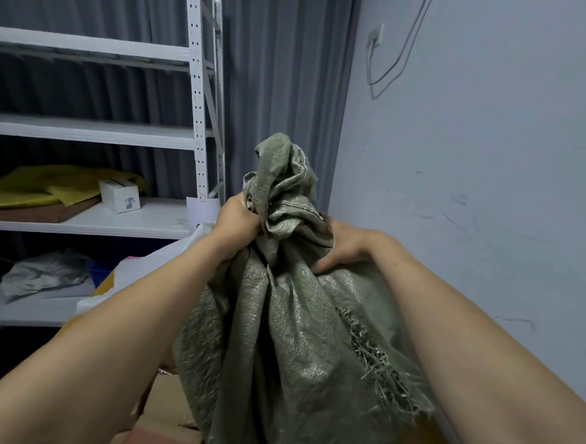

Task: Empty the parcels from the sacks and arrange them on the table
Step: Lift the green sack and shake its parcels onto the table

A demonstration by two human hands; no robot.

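The left hand's fingers are curled tight round the bunched neck of the green woven sack, clamped on the cloth just under the twisted top. The right hand grips the sack's shoulder just below and to the right of that neck. Its thumb presses into the fabric, while its fingers are tucked behind a fold, so only the clutch itself shows. Both bare forearms reach in from the lower corners of the view.

The sack hangs full and crumpled between the arms, with a frayed tear down its right side. Its bottom runs out of view, so what it rests on cannot be told.

Behind the left arm lies a white plastic bag. Further left stands a white metal rack — one shelf carries yellow sheets and a small white box. A grey curtain hangs behind, and a pale wall stands close on the right.
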